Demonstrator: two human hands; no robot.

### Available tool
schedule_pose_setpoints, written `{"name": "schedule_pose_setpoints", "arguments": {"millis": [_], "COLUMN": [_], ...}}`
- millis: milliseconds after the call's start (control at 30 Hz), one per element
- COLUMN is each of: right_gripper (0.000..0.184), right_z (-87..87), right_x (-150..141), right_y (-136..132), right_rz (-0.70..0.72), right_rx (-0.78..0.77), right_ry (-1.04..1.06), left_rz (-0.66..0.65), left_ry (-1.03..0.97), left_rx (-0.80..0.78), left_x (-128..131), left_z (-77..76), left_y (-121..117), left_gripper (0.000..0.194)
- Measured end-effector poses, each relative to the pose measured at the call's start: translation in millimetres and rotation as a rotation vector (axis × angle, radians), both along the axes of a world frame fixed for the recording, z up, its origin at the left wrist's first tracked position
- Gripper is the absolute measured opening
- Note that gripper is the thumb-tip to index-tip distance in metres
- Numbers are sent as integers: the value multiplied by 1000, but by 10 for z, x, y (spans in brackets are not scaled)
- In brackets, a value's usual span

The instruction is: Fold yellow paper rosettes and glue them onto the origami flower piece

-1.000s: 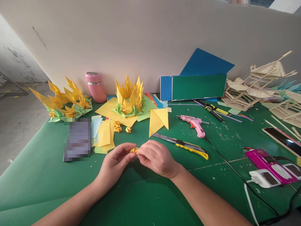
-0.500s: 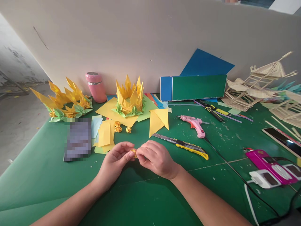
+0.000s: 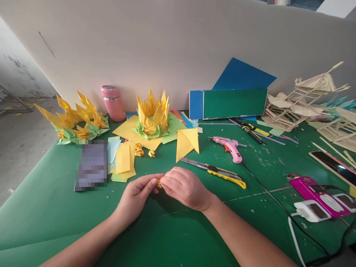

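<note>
Between the fingertips of both hands is a small folded orange-yellow paper flower [image 3: 159, 183], largely covered by the fingers. My left hand [image 3: 139, 193] pinches it from the left with thumb and forefinger. My right hand [image 3: 187, 188] has its fingers curled closed on the flower's right side. Just beyond lie several finished paper flowers [image 3: 139, 151] and a single one [image 3: 151, 153]. A yellow paper crown [image 3: 152, 118] with green leaves stands on paper sheets behind them, and a second crown [image 3: 80, 122] is at the far left.
A box cutter [image 3: 214, 171] lies right of my hands, blade out, with a pink glue gun [image 3: 228, 147] beyond it and its cord trailing right. Yellow paper pieces [image 3: 123, 158], a pink flask [image 3: 113, 104], a magenta power strip [image 3: 317, 194] and stick models [image 3: 294, 107] are also on the green table.
The left fingers have straightened and the forefinger now lies closer over the paper flower. My right hand has barely shifted. The things on the table have stayed put.
</note>
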State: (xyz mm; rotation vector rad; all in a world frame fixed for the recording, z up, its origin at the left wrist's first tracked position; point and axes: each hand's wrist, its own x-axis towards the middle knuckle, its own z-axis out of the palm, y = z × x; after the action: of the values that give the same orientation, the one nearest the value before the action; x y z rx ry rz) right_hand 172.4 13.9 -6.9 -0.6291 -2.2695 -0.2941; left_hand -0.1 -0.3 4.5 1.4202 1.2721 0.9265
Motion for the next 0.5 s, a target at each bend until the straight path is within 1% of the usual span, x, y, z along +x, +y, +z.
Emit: {"name": "schedule_pose_setpoints", "arguments": {"millis": [100, 200, 300, 400, 500], "right_gripper": [20, 24, 27, 27, 19], "right_z": [-11, -20, -27, -42, -66], "right_x": [-1, -4, -4, -8, -20], "right_y": [-1, -1, 3, 12, 21], "right_rz": [17, 15, 6, -5, 22], "right_rx": [7, 3, -63, -160, -278], "right_ry": [-66, -106, -111, -28, 171], "left_rz": [-40, -92, -135, -151, -108], "left_ry": [49, 117, 158, 122, -2], "left_rx": [4, 58, 122, 92, -7], "left_x": [-13, -27, -35, -36, -33], "left_z": [-26, -53, -72, -83, -91], "left_y": [9, 7, -5, -5, 14], "left_gripper": [32, 32, 32, 30, 30]}}
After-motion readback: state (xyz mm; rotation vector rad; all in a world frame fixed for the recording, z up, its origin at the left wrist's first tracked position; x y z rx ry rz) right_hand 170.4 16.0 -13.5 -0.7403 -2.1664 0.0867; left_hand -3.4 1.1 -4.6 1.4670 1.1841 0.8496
